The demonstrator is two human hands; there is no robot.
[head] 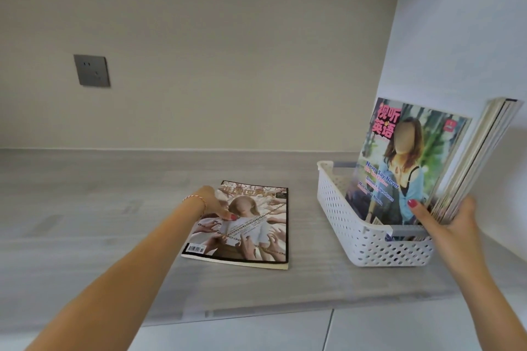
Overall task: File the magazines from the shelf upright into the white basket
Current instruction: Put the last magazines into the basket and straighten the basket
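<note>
One magazine (pixel 251 228) lies flat on the grey shelf (pixel 114 208), its cover showing many hands and a chain. My left hand (pixel 215 204) rests on its left edge, thumb pressed on the cover. To the right stands the white perforated basket (pixel 370 239) with several magazines (pixel 410 162) upright in it, leaning right. My right hand (pixel 447 218) grips the near edge of that upright stack, thumb on the front cover.
A grey wall socket (pixel 91 70) is on the back wall at left. A white side wall (pixel 462 37) stands close behind the basket at right. The shelf's front edge (pixel 228 313) runs below the flat magazine.
</note>
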